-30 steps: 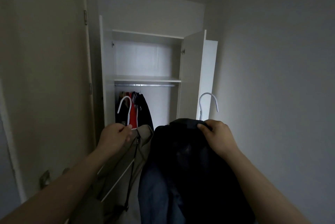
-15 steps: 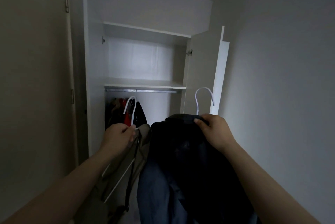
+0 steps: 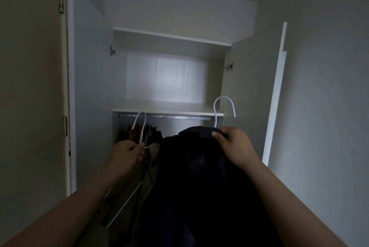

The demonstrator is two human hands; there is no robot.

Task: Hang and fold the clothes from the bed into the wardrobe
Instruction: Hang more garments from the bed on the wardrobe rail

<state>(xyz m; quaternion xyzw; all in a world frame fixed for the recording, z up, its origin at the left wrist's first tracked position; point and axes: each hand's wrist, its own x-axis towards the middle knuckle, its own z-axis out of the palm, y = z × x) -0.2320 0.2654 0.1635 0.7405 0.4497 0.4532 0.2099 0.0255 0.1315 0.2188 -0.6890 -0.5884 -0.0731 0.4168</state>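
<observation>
My left hand [image 3: 125,154] grips a white hanger [image 3: 140,126] at its neck, with an olive garment [image 3: 147,168] hanging from it. My right hand [image 3: 234,146] pinches the collar of a dark navy jacket [image 3: 199,186] on a second white hanger [image 3: 223,109], whose hook stands up above my fingers. Both hooks sit just in front of the open wardrobe, close to its metal rail [image 3: 179,116]. The jacket hides the wardrobe's lower part.
Several dark and red clothes [image 3: 147,130] hang at the rail's left end. A white shelf [image 3: 169,111] lies above the rail. The left wardrobe door [image 3: 89,86] and the right one [image 3: 276,90] stand open. A room door [image 3: 30,86] is at the far left.
The wardrobe has come much closer and fills the view. Both hands still hold their hangers, now raised nearer to the rail.
</observation>
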